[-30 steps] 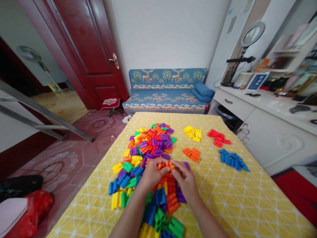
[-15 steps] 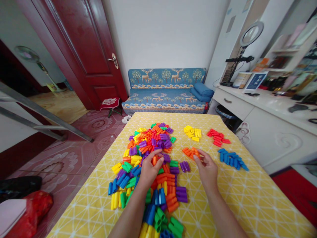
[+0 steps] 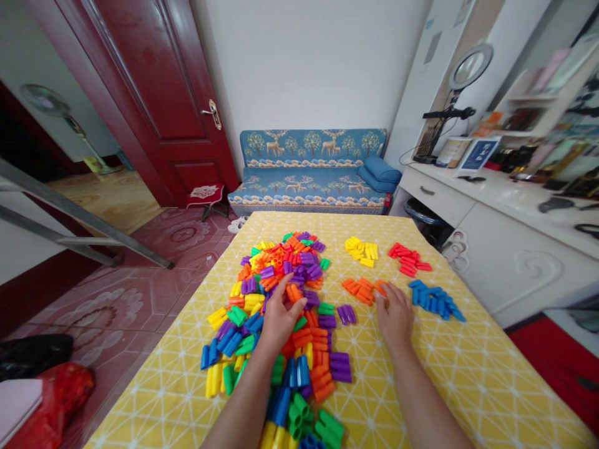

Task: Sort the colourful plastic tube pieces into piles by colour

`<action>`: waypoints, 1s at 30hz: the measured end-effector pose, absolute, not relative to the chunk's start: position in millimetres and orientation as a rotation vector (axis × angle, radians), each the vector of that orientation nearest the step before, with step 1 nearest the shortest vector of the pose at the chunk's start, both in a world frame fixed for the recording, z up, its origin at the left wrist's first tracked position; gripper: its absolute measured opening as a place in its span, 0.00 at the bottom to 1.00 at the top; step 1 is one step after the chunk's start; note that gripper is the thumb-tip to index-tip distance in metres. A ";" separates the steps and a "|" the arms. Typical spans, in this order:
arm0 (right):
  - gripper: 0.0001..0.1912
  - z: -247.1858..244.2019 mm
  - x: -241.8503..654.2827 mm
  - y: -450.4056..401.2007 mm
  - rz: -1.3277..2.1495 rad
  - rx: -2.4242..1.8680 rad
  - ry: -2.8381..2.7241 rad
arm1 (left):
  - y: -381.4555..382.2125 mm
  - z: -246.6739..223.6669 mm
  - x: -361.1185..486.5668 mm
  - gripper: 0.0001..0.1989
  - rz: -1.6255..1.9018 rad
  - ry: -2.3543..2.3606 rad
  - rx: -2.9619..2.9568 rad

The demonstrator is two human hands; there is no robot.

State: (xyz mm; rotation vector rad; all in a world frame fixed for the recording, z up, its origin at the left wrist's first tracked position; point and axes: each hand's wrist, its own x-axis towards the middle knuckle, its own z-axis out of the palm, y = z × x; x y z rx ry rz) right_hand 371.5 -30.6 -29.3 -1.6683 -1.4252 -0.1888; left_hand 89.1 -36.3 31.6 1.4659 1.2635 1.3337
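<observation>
A long mixed pile of coloured plastic pieces [image 3: 321, 340] lies on the yellow patterned tablecloth. Over its middle is my left hand [image 3: 279, 315], thumb and forefinger apart around an orange piece [image 3: 294, 292]; whether they touch it is unclear. My right hand [image 3: 394, 313] has its fingertips on an orange piece [image 3: 380, 287] at the right end of a small orange group [image 3: 359, 290]. Separate groups of yellow [image 3: 361, 251], red [image 3: 409, 259] and blue pieces [image 3: 435, 300] lie beyond and to the right. A purple piece [image 3: 347, 314] sits between my hands.
The yellow-covered table [image 3: 384, 399] fills the foreground. Past its far edge stands a blue patterned sofa [image 3: 309, 181]. A white cabinet [image 3: 505, 237] with a ring light [image 3: 470, 65] is on the right. A red door [image 3: 159, 81] and metal ladder legs [image 3: 88, 221] are at left.
My right hand has shifted slightly right, its fingers lower over the orange group's right end. My left thumb and forefinger have spread wider, showing more of the orange piece. The view has shifted slightly.
</observation>
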 end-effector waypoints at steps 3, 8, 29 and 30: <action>0.20 -18.3 370.4 -30.7 -0.226 -1.580 -1.439 | -28.7 32.8 86.5 0.33 1.317 1.381 1.530; 0.17 2.9 326.1 -44.8 -0.059 -1.373 -1.500 | -24.7 34.7 85.3 0.26 1.295 1.546 1.790; 0.13 8.7 252.5 -62.2 0.429 -1.052 -1.665 | -40.2 31.5 87.4 0.39 0.856 1.349 2.321; 0.11 10.2 252.9 -62.0 0.444 -1.061 -1.641 | -40.6 31.6 87.4 0.39 0.849 1.356 2.331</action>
